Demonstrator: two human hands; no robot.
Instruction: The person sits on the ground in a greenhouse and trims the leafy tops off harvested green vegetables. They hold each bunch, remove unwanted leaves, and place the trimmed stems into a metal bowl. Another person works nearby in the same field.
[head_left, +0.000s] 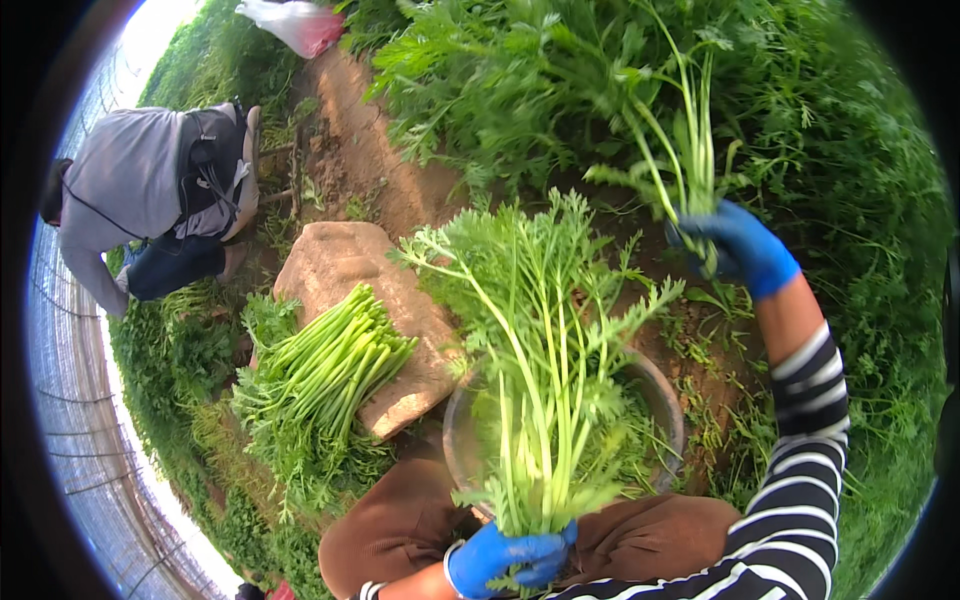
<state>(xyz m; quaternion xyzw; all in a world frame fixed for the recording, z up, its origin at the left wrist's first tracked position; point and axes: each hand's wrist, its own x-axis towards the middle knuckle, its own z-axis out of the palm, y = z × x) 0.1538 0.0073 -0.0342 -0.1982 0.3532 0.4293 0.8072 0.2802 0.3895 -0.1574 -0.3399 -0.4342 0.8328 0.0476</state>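
Note:
My left hand, in a blue glove, grips the lower end of a bunch of leafy greens with pale stalks and lobed leaves. The bunch stands upright in front of my knees and hides part of a round tub with loose leaves in it. At the upper right, my right hand, also blue-gloved, is closed around a few greens stalks. Their tops overlap the standing greens, so I cannot tell where they end. A neat pile of cut greens lies to the left, stalk ends up.
Under the pile is a brown slab-like support, its material unclear. Dense growing greens fill the right and far side. A bare soil path runs away from me, with a plastic bag beyond. Another person bends over at the left.

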